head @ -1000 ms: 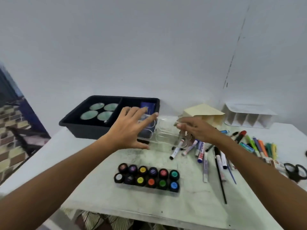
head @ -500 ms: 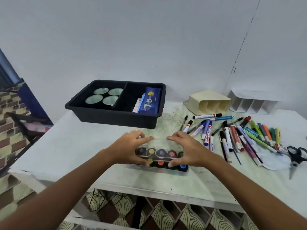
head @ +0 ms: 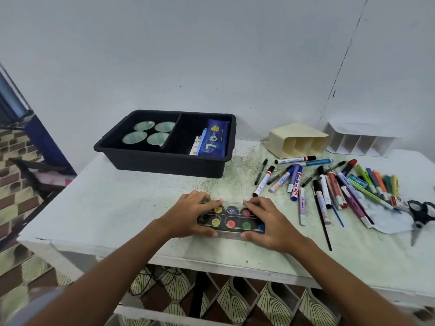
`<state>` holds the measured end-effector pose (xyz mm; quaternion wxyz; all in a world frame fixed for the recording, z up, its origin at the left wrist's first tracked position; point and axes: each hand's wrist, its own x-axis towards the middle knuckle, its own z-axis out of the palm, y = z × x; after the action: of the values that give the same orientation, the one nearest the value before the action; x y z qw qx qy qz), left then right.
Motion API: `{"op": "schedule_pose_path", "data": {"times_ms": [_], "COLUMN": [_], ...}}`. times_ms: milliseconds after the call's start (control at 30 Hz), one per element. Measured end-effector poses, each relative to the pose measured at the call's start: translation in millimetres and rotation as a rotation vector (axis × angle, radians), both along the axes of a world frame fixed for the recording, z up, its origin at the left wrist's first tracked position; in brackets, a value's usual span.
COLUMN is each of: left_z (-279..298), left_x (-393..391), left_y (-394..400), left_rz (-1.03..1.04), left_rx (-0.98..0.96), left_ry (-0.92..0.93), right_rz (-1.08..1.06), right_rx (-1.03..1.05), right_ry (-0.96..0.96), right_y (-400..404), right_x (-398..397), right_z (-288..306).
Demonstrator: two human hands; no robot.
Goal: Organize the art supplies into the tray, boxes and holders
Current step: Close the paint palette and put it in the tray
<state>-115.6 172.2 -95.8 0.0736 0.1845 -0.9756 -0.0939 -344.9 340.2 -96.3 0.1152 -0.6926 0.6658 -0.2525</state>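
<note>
A set of small paint pots under a clear plastic lid (head: 231, 218) lies near the table's front edge. My left hand (head: 188, 216) grips its left end, fingers curled over the far edge and thumb on the near edge. My right hand (head: 268, 223) grips the right end the same way. A black two-part tray (head: 164, 161) stands behind, with round green-lidded tubs (head: 148, 135) in its left part and a blue pouch (head: 215, 140) in its right part.
A heap of markers, pens and brushes (head: 329, 184) covers the table to the right, ending in black scissors (head: 421, 215). A cream holder (head: 297, 141) and a white divided holder (head: 360, 140) lie on their sides by the wall.
Both hands brought the clear lid down from the back of the table onto the paint pots. They now clasp the covered set at both ends.
</note>
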Motion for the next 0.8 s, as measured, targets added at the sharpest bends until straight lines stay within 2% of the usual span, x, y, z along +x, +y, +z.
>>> {"op": "schedule_pose_path", "data": {"times_ms": [200,333,567,800], "left_z": [-5,1,-12,-12], "left_x": [1,-1,2,1], "left_y": [5,2,7,8], "left_rz": [0.018,-0.003,-0.033,-0.005], "left_rx": [0.02,0.016,-0.11,-0.104], "left_ry": [0.079,0.045,0.137,0.158], "right_rz": [-0.024,-0.052,-0.052,-0.114], "right_rx": [-0.025,-0.059,-0.128,-0.117], "right_ry": [-0.025,-0.085,0.034,0.067], "right_y": [5,6,10,10], "right_x": [3,3,5,6], "right_z": [-4,-6,-14,-12]}}
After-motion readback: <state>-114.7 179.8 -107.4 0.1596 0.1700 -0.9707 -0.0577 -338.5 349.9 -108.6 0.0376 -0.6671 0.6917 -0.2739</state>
